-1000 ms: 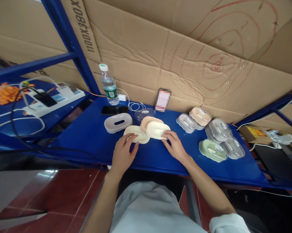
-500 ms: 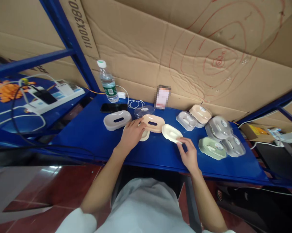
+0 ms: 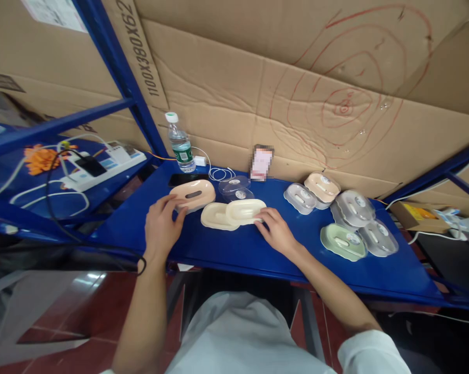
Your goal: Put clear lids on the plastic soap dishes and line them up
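A peach oval soap box base (image 3: 197,191) with a slot in its floor lies at the left of the work area. My left hand (image 3: 163,224) grips its left front side, thumb in front and fingers over the rim. Between thumb and fingers, my right hand (image 3: 275,228) pinches the right end of a shallow cream soap tray (image 3: 245,211). That tray overlaps another cream soap piece (image 3: 215,215) lying to its left. Behind them are clear lids (image 3: 234,186) with a round sticker.
Lidded soap boxes in grey, peach and green (image 3: 342,241) stand in a group at the right. Along the back are a water bottle (image 3: 181,148), a dark phone (image 3: 183,179), a white cable (image 3: 221,173) and a propped phone (image 3: 261,162). Cardboard (image 3: 226,93) walls the back.
My left hand has moved left with the peach base to where the grey base was; the grey one no longer shows. My right hand has brought the cream tray left, over the other cream piece.
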Tool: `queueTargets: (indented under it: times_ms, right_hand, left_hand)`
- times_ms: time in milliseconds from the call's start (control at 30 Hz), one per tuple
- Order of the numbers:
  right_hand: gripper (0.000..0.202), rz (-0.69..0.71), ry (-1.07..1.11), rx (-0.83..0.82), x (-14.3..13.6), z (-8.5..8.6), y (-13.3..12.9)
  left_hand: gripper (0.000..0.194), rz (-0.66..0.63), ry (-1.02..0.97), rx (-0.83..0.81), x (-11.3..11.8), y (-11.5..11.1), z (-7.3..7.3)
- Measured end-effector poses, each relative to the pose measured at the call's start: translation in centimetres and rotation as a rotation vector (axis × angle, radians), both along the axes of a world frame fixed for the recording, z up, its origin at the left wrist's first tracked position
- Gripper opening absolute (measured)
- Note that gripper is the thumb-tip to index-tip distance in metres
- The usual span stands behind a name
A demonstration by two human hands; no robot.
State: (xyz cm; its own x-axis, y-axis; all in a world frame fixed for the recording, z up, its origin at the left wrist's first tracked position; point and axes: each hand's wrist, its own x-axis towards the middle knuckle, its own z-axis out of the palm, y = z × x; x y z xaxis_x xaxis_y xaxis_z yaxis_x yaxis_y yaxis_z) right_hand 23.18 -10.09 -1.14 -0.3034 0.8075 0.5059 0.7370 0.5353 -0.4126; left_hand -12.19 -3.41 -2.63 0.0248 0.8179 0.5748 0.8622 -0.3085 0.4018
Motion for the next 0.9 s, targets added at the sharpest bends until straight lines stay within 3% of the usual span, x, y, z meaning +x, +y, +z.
queueTargets:
  times_ms: [133,267,400,500,567,667,800,900]
  right_hand:
    - [0.025,0.072,-0.039,0.017,-1.6,-0.3,3.6]
    - [0.023,0.102,-0.108,0.029,-2.4,-1.3,5.5]
    - [0.029,0.058,-0.165,0.071,-2.4,-1.8,4.6]
    - [0.034,0.030,-0.248,0.077,-0.8,-1.4,2.9]
    - [0.035,-0.048,-0.316,0.067,1.6,-0.9,2.3]
    - [0.041,-0.291,-0.401,0.050,6.4,-0.1,2.3]
    - [0.049,-0.609,-0.501,0.026,11.5,0.4,2.8]
    - [0.053,-0.670,-0.519,-0.033,12.2,0.0,1.7]
  left_hand:
    - [0.033,-0.045,-0.035,-0.005,0.0,0.4,-1.0]
    - [0.050,-0.125,-0.114,-0.034,0.1,0.3,-2.0]
    - [0.063,-0.124,-0.183,-0.089,0.0,0.0,-2.5]
    - [0.068,-0.101,-0.198,-0.070,0.3,-0.7,-1.9]
    - [0.064,-0.051,-0.179,-0.009,1.2,-1.4,-1.1]
    - [0.059,-0.007,-0.134,0.113,3.9,-3.1,-0.1]
    - [0.054,-0.187,-0.062,0.142,9.0,-5.7,-0.2]
    - [0.048,-0.326,-0.002,0.081,11.8,-7.2,-0.8]
